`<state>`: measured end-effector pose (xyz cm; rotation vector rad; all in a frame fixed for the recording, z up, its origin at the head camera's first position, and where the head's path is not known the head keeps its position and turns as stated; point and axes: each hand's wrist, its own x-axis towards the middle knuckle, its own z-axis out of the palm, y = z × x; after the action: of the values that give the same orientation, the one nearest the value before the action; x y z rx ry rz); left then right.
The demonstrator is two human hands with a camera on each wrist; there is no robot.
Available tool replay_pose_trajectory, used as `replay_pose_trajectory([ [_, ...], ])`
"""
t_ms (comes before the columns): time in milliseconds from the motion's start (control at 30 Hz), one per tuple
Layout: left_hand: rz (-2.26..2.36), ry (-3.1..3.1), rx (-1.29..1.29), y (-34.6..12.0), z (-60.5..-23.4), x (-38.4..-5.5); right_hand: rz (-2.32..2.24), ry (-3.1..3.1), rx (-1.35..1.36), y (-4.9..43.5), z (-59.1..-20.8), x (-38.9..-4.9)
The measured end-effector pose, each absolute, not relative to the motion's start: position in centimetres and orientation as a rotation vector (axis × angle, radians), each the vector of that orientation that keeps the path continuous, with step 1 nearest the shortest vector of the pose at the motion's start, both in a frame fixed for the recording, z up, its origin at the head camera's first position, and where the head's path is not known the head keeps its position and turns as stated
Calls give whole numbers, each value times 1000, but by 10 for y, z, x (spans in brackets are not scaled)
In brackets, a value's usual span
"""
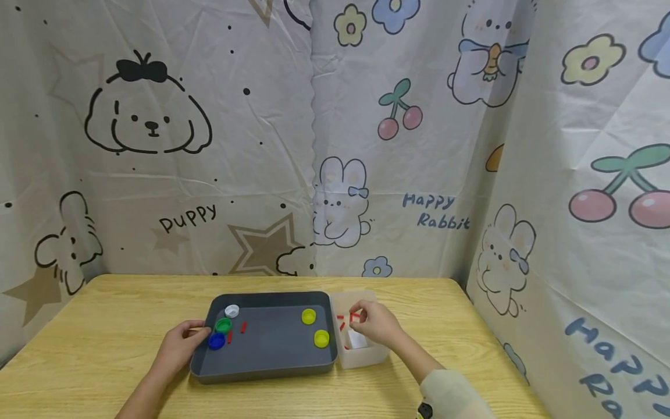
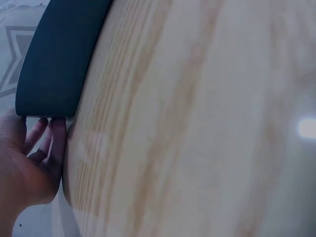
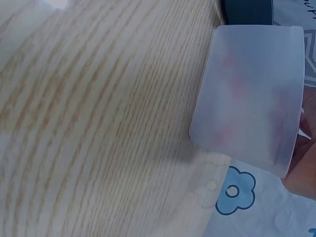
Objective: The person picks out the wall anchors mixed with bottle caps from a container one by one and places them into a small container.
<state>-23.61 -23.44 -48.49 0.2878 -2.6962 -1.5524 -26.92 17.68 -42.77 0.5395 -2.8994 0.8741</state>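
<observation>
My left hand [image 1: 180, 344] grips the left edge of a dark grey tray [image 1: 277, 364], thumb at the rim. In the left wrist view, the fingers [image 2: 58, 140] reach the end of the tray [image 2: 59, 59]. Over a translucent white box [image 1: 361, 359] on the right, my right hand [image 1: 379, 323] pinches a small red stick [image 1: 351, 319] between thumb and forefinger. Several more red sticks [image 1: 342, 326] and a white piece [image 1: 357, 339] lie inside the box. From the right wrist, the box wall [image 3: 247, 98] hides the fingertips, and the red shows blurred through it.
Along the tray's left side are a white cap [image 1: 232, 311], a green cap [image 1: 223, 325] and a blue cap [image 1: 217, 341], with two red sticks [image 1: 243, 327] nearby. Two yellow caps [image 1: 309, 316] sit toward its right. A wooden table [image 1: 429, 308] bears everything, with printed curtains [image 1: 272, 145] behind.
</observation>
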Motion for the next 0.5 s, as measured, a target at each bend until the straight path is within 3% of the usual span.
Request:
replay_pose_trajectory([
  [500,-1556,-2694,283,-234,-485,-236,879,-2899,529,176,-425,-267],
])
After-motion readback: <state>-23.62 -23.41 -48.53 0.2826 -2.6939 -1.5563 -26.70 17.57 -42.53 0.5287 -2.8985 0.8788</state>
